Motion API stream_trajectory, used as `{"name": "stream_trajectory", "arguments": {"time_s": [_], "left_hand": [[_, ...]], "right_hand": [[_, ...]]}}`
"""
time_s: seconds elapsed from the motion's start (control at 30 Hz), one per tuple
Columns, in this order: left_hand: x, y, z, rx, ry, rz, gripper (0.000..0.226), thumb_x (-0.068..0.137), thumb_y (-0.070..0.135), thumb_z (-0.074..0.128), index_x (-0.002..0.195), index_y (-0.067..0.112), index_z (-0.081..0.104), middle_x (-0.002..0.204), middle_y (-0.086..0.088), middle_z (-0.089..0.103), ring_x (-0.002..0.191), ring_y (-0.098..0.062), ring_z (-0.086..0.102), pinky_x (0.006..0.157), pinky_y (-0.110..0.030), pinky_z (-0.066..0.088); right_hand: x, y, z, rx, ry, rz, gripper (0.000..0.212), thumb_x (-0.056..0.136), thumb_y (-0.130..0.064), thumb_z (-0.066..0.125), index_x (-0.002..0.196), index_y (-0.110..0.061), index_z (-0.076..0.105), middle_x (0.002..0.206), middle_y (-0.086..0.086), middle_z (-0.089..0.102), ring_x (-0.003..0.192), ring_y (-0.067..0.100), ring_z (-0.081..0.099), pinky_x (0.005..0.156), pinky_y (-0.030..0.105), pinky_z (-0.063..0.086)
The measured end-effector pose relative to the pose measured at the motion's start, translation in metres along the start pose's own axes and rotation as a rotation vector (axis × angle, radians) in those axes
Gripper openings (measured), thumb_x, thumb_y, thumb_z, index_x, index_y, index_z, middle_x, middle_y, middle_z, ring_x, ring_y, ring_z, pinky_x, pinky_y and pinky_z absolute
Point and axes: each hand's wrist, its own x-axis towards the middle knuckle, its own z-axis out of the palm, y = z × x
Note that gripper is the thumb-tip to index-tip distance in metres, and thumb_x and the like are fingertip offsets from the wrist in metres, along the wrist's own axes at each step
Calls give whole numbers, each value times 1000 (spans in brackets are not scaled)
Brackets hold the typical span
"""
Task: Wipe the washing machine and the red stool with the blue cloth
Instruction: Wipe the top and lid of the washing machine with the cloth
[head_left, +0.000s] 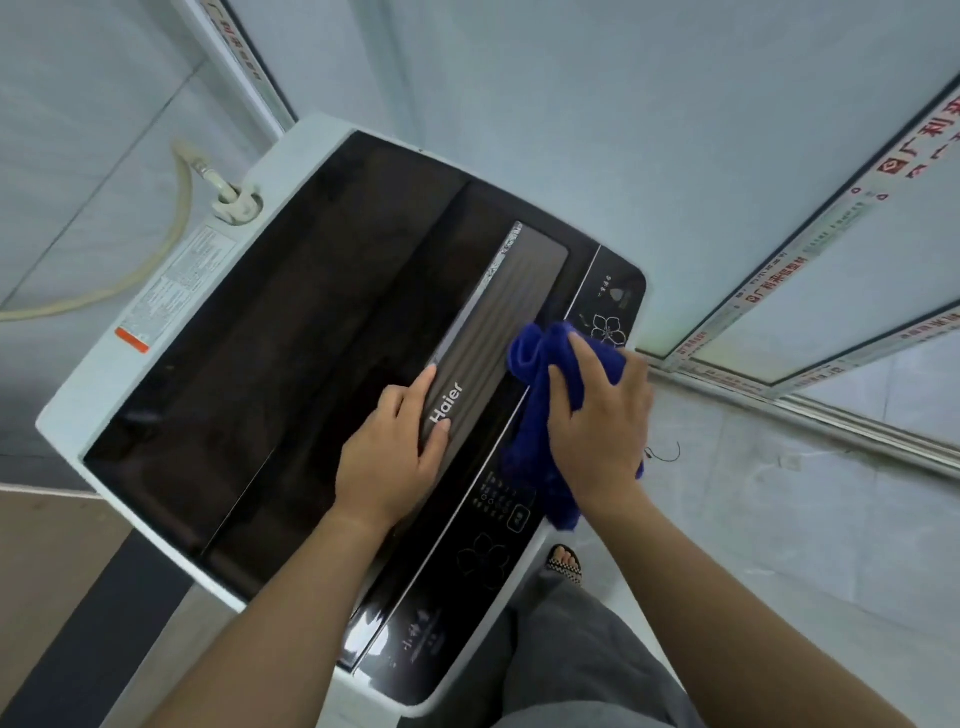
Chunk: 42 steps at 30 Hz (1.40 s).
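A white top-loading washing machine (171, 291) with a dark glass lid fills the middle of the view. My left hand (389, 457) lies flat on the lid, fingers apart, beside the brand strip, holding nothing. My right hand (597, 421) presses the bunched blue cloth (535, 358) onto the black control panel at the machine's front edge. Part of the cloth hangs down below my wrist. The red stool is not in view.
A beige hose (179, 218) plugs into the machine's rear left corner. A sliding window frame (779, 291) with red lettering stands to the right. Pale tiled floor lies below it, with my sandalled foot (563, 564) beside the machine.
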Motion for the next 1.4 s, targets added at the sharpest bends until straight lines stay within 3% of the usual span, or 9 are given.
{"name": "stream_trajectory", "arguments": {"time_s": [0.17,0.43,0.73,0.8,0.87,0.93,1.0,1.1,1.4], "left_hand": [[1,-1,2,0,24,3,56,87,44,38,141,26,32,105,6,49,66,-5,48,45,-16,29],[1,-3,0,-31,-1,30,55,90,34,47,141,23,31,106,3,50,67,-8,53,46,-20,37],[-3,-10,-5,-71,-62,68,59,94,39,41,146,24,18,117,-4,45,70,-7,43,48,-19,27],[-2,-15,-9,-101,-131,130,61,95,38,41,147,23,14,121,-8,41,75,-10,44,56,-23,35],[-3,-24,-16,-99,-205,223,62,95,35,43,147,21,14,134,-13,32,97,-18,47,75,-30,43],[-12,-40,-18,25,-183,372,59,94,34,44,146,18,20,146,-15,18,126,-28,33,100,-39,37],[-28,-57,-20,74,-159,492,56,94,33,44,145,16,26,151,-12,11,136,-28,18,109,-41,27],[-45,-73,-20,48,-175,552,53,95,32,44,143,16,30,153,-8,12,139,-25,14,106,-32,23],[-41,-69,-15,42,-179,560,52,93,27,47,141,12,33,150,-12,16,135,-32,20,104,-38,29]], "right_hand": [[8,5,3,8,74,84,35,89,-38,57,122,-29,57,114,11,48,92,30,48,74,35,42],[77,-3,5,-85,92,246,39,92,-48,43,128,-33,48,122,10,40,95,34,45,72,36,38],[-70,-49,14,-99,128,324,40,93,-43,45,132,-32,47,118,11,43,94,30,45,74,41,48],[-107,-63,18,-90,154,366,40,93,-41,46,132,-33,47,120,11,43,94,29,45,76,39,48],[-143,-76,24,-93,182,401,40,93,-41,46,132,-34,47,120,9,43,94,26,44,76,37,47],[-175,-87,31,-88,212,443,39,93,-41,47,131,-35,47,120,8,43,95,24,44,77,34,46],[-193,-94,38,-95,245,470,38,92,-41,48,129,-34,49,118,7,44,94,23,45,75,32,46],[-190,-96,42,-109,325,505,35,91,-41,49,125,-33,54,113,9,47,87,24,47,66,31,44],[-128,-68,33,-146,336,551,36,93,-43,42,126,-32,52,117,12,45,89,32,47,68,36,42]]}}
